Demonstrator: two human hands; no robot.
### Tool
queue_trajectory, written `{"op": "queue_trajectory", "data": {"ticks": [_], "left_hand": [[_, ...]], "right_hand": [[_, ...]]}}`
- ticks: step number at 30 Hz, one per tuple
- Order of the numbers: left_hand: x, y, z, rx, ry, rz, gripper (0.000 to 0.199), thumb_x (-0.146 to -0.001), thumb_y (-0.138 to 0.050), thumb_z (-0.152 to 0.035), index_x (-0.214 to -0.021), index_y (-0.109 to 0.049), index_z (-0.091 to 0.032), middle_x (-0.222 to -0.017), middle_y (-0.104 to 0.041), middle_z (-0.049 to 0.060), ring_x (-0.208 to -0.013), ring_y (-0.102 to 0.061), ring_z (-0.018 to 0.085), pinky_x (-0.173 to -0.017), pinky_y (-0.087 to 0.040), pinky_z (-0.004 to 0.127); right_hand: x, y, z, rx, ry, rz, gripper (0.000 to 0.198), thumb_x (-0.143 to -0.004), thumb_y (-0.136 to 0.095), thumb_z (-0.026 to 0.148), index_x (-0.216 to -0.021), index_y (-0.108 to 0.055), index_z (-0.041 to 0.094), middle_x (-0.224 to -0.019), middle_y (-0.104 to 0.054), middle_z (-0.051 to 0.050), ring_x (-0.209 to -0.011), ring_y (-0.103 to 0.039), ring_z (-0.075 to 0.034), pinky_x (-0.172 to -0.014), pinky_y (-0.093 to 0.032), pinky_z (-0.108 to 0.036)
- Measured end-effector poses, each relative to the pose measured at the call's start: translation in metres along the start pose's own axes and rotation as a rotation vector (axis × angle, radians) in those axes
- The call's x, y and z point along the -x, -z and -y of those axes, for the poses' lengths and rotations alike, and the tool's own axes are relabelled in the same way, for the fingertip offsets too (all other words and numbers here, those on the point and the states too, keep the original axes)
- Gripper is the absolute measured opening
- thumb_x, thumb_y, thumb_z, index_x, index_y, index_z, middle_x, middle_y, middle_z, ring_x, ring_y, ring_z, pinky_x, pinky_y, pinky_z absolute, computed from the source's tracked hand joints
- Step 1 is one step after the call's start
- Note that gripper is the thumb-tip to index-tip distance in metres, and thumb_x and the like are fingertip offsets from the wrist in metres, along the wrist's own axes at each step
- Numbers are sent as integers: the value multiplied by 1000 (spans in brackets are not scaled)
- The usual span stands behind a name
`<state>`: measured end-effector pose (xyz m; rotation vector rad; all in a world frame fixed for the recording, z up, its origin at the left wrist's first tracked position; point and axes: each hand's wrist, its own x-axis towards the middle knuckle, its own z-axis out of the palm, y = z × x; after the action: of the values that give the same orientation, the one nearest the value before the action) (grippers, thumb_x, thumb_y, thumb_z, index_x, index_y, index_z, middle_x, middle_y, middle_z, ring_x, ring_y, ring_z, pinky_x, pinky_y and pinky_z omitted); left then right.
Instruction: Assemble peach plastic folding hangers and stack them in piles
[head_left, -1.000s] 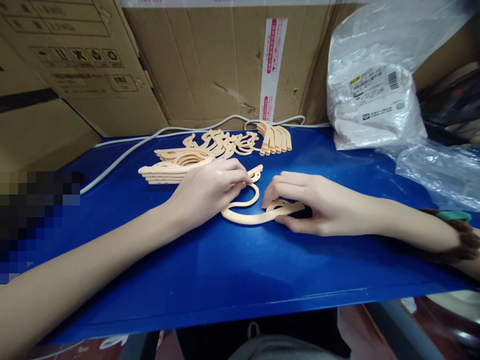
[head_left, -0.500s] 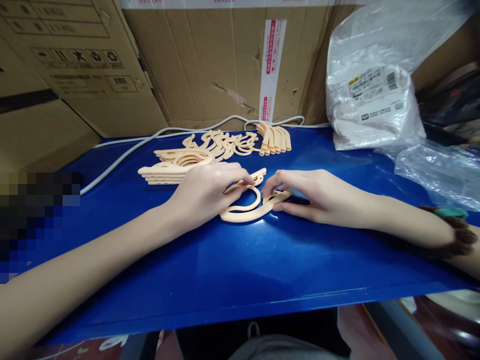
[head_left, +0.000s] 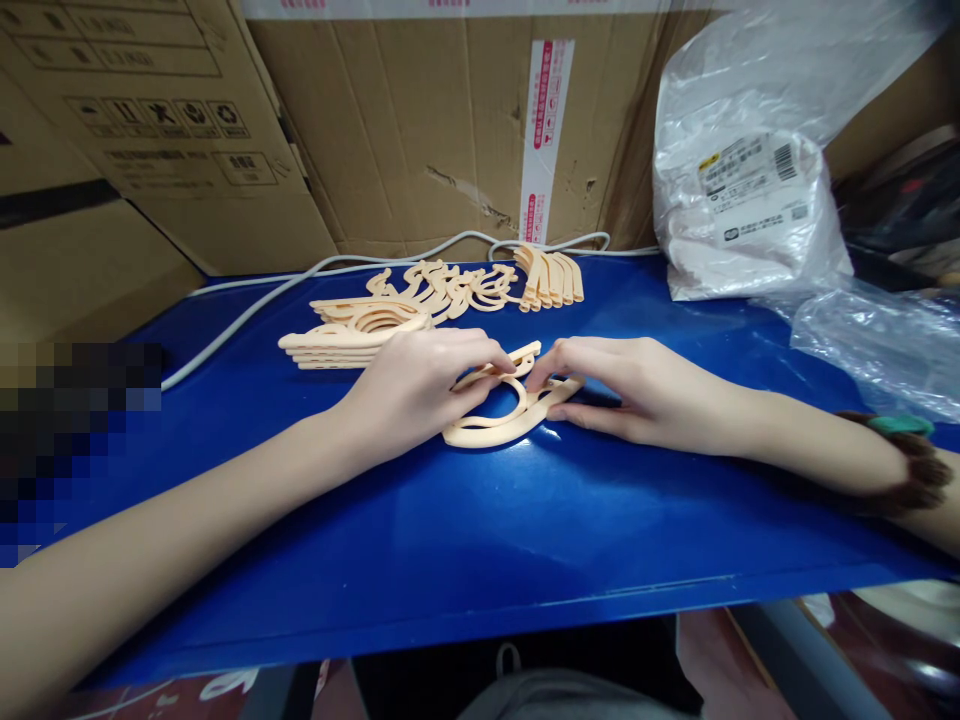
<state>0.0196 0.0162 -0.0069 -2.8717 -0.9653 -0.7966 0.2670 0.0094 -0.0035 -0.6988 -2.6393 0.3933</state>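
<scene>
Between my hands, on the blue table top, lies a cream plastic folding hanger with a curved lower bar and a round loop inside it. My left hand pinches its upper left part between thumb and fingers, and the back of the hand hides some of it. At the right end, my right hand grips the bar, thumb in front and fingers behind. A stack of similar cream hangers sits just beyond my left hand. Farther back lie a heap of curly cream hook pieces and a row of curved arm pieces.
Cardboard boxes line the back of the table. A white cable runs along the back and left. At the back right stands a white plastic bag with a label, with clear plastic wrap in front of it.
The hanger and my left hand have shifted very slightly right and toward me. Both hands keep their hold, and the stack and loose pieces stay put.
</scene>
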Motion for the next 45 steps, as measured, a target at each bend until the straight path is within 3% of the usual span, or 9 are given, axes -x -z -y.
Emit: {"op": "queue_trajectory", "data": {"ticks": [9, 15, 19, 25, 34, 45], "left_hand": [[0, 3, 1, 109, 41, 11, 26, -87, -49, -10, -99, -71, -19, -92, -76, 0, -76, -68, 13, -67, -46, 25], [-1, -2, 6, 232, 16, 43, 31, -89, -44, -7, -106, -68, -17, -101, -73, 4, -91, -66, 15, -78, -49, 26], [-2, -3, 9, 255, 16, 67, 28, -93, -44, -12, -113, -64, -16, -108, -70, 6, -96, -64, 15, -82, -49, 26], [0, -4, 5, 274, -13, 80, 35, -91, -48, -7, -123, -56, -19, -125, -61, 9, -120, -55, 19, -100, -45, 34], [-1, -3, 0, 262, -22, 91, 40, -85, -56, -9, -124, -54, -18, -128, -59, 10, -124, -52, 21, -109, -40, 39], [3, -4, -3, 289, -4, 137, 53, -80, -62, -12, -130, -50, -20, -134, -55, 8, -129, -48, 22, -112, -37, 38]], "right_hand": [[-2, 5, -2, 98, 68, -26, 14, -93, -54, 24, -104, -60, 20, -109, -62, -9, -102, -58, -21, -86, -46, -33], [-3, 10, 2, 167, 5, 28, 6, -91, -56, 26, -95, -58, 21, -69, -61, 2, -67, -56, -16, -72, -41, -31], [-2, 12, 1, 155, -25, 45, 4, -90, -56, 25, -92, -57, 22, -77, -67, 0, -72, -60, -17, -71, -42, -30], [-1, 17, -3, 233, -46, 27, 13, -92, -52, 23, -100, -61, 20, -91, -71, -5, -81, -65, -20, -76, -45, -32], [-1, 17, -1, 284, -60, 19, 27, -98, -48, 41, -101, -62, 18, -86, -71, -7, -79, -64, -21, -73, -45, -33], [-1, 17, -2, 295, -20, 6, 35, -95, -50, 50, -95, -62, 17, -90, -68, -9, -81, -62, -22, -75, -44, -33]]}}
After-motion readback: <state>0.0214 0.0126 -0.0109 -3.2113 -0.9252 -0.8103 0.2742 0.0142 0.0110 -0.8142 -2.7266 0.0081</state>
